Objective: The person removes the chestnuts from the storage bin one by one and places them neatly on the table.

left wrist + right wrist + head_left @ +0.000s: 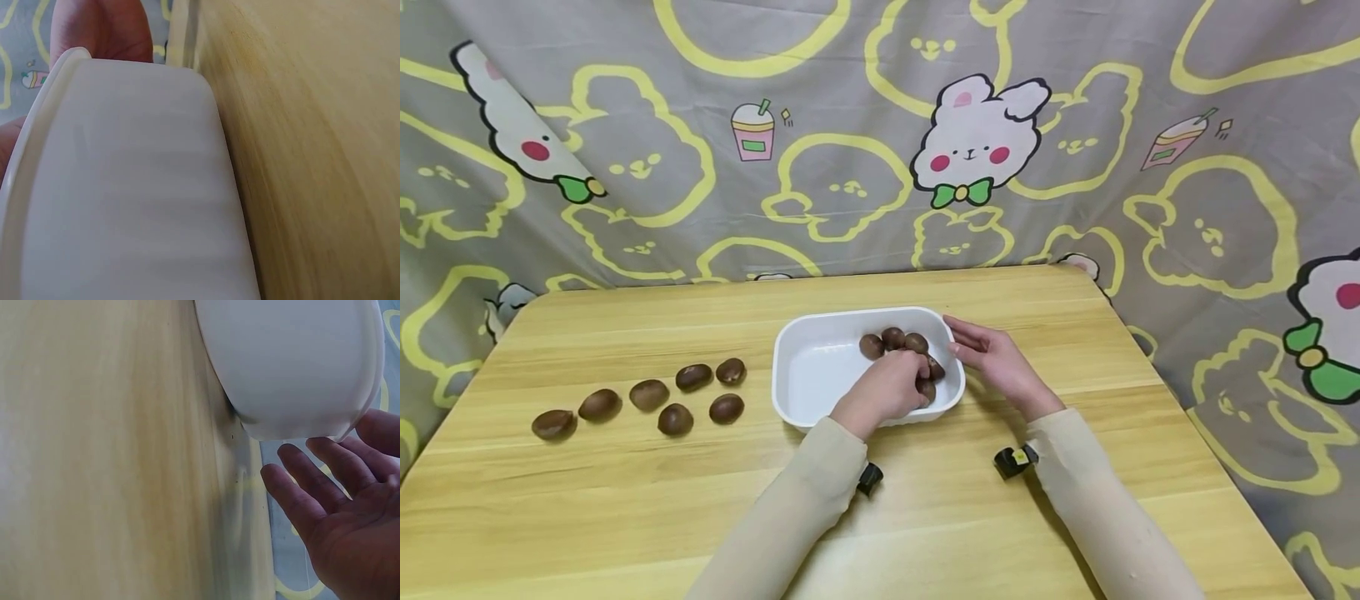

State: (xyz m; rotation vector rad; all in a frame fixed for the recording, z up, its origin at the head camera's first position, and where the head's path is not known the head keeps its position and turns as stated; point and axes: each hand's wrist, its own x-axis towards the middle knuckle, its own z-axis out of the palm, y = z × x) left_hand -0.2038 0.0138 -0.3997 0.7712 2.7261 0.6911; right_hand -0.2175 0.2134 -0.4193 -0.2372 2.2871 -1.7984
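Several brown chestnuts (893, 337) lie in the right half of a white plastic tub (808, 392). Reaching over the tub's near side, my left hand (891, 385) has its fingers curled down among them, around a chestnut (927, 390) that shows beside the thumb; the fingertips are partly hidden. My right hand (1000, 367) is at the tub's right end, its fingers loosely extended and spread along the outer wall. In the right wrist view, that hand's thumb (380, 430) lies by the rim, with some fingertips right at the wall below it.
Left of the tub, several more chestnuts (649, 395) are spread in a loose group on the wooden table (625, 517). A grey curtain (842, 225) with yellow cartoon outlines hangs behind the table and along its sides. Small black devices (1011, 461) sit at both wrists.
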